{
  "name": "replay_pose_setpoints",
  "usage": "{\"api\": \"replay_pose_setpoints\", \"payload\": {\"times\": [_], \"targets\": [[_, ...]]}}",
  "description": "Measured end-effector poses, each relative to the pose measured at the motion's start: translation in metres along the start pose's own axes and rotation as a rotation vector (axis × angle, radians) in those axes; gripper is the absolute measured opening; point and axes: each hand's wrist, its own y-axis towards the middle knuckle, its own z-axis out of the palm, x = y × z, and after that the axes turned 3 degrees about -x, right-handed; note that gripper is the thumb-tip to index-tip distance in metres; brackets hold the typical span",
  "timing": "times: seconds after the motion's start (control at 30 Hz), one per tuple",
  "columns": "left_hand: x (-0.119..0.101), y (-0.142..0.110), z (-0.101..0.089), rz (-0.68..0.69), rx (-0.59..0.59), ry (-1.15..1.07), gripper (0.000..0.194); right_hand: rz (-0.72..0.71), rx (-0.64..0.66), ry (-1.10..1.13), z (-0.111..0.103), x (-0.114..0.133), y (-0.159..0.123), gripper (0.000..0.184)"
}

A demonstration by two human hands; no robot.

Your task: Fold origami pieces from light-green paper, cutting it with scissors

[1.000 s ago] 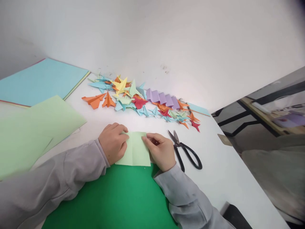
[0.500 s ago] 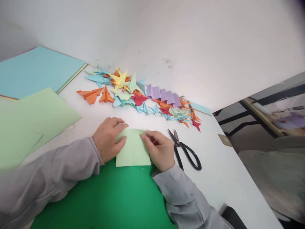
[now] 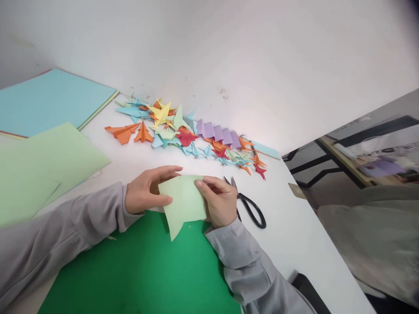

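Note:
A small light green sheet of paper is raised and bent above a dark green sheet, its lower left corner hanging down in a point. My right hand pinches it at the upper right, thumb in front. At the other side, my left hand has its thumb on the left edge and the fingers reaching behind the top. Just right of my right hand lie black-handled scissors with their blades partly apart; one handle is partly hidden by the hand.
Folded paper planes in several colours spread along the wall, beside a purple pleated paper strip. Larger light green sheets and a blue-topped paper stack lie at left. A black object sits near the table's right edge.
The light green paper lay flat and square; now it is lifted and curled, with its left side turned. My left thumb has moved onto its edge. The camera view has shifted slightly.

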Motion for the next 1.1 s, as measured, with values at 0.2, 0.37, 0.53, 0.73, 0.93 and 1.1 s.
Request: {"api": "replay_pose_setpoints", "payload": {"times": [0.2, 0.37, 0.53, 0.73, 0.93, 1.1], "targets": [[-0.005, 0.002, 0.000, -0.082, 0.242, -0.179, 0.074, 0.062, -0.025, 0.087, 0.001, -0.005, -0.001, 0.014], [0.003, 0.006, 0.002, -0.054, 0.301, -0.114, 0.076, 0.113, -0.032, 0.227, 0.003, -0.005, 0.002, 0.015], [0.005, 0.005, 0.006, -0.142, 0.217, -0.101, 0.048, 0.080, 0.077, 0.080, 0.006, -0.002, -0.007, 0.018], [0.003, 0.005, 0.009, -0.171, -0.022, -0.016, 0.027, 0.074, 0.271, 0.082, 0.004, -0.002, -0.014, 0.037], [0.000, 0.007, 0.008, -0.168, -0.132, 0.062, 0.027, 0.157, 0.468, -0.059, 0.011, 0.011, -0.018, 0.036], [0.000, 0.008, 0.007, -0.244, -0.181, -0.038, 0.031, 0.164, 0.499, -0.099, 0.012, 0.010, -0.016, 0.030]]}}
